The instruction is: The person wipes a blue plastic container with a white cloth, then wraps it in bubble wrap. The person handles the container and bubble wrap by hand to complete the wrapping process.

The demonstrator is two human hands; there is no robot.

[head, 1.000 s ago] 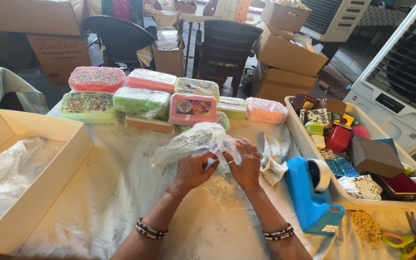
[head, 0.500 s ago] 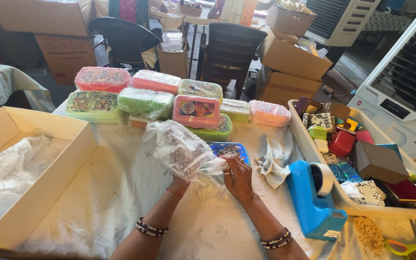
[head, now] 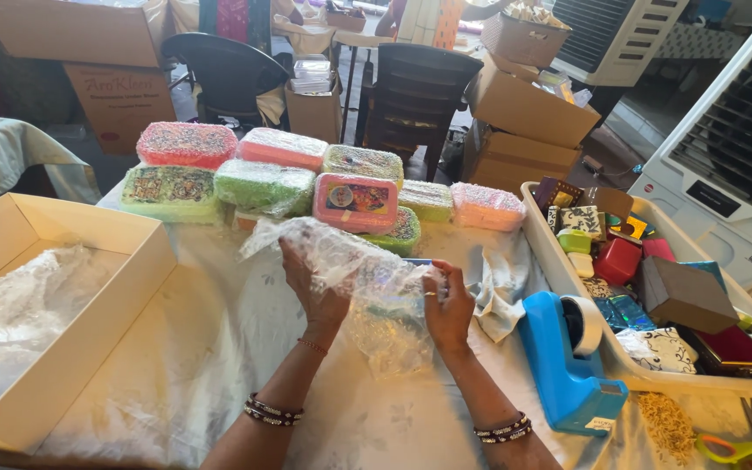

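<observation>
Left hand [head: 315,283] and right hand [head: 447,305] both grip crinkled clear bubble-wrap sheet [head: 367,278], fingers curled, left of blue plastic tape dispenser [head: 567,370]; bare tablecloth nearer the person.

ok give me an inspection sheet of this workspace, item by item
surface: table under a pale floral cloth.
job's things: sheet of bubble wrap held up over the table; a blue-edged item shows just behind it, mostly hidden.
clutter: wrapped colourful boxes stacked at the back; open cardboard box with plastic inside on the left; tray of small gift boxes on the right; blue tape dispenser; scissors at the right corner.
hands: left hand and right hand both grip the bubble wrap.
cables: nothing seen.
surroundings: cardboard cartons, dark chairs, white air cooler.
</observation>
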